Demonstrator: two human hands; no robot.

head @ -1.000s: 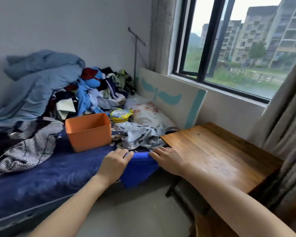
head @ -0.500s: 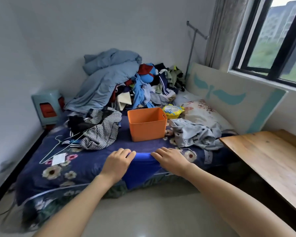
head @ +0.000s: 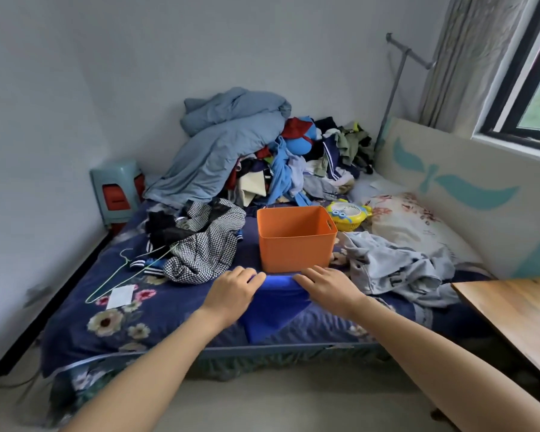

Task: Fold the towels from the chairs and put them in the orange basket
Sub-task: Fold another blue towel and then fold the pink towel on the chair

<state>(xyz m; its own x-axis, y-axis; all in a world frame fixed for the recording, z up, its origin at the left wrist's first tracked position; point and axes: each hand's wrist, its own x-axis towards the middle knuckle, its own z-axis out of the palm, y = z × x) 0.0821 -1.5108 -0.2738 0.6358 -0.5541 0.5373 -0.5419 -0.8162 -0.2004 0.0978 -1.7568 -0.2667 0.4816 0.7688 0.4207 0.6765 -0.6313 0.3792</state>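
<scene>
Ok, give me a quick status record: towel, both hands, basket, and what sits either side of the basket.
blue towel: top edge stretched taut, rest hanging at the near edge of the bed
left hand: holds the left end of that edge
right hand: holds the right end, thumb hidden
orange basket: upright on the bed just beyond the towel, no towel visible inside
left of basket: checked garment
right of basket: grey garment, yellow fan further back

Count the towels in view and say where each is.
1. The blue towel lies on the bed in front of the orange basket, its top edge held by the left hand and right hand. More could be buried in the clothes pile behind.
</scene>
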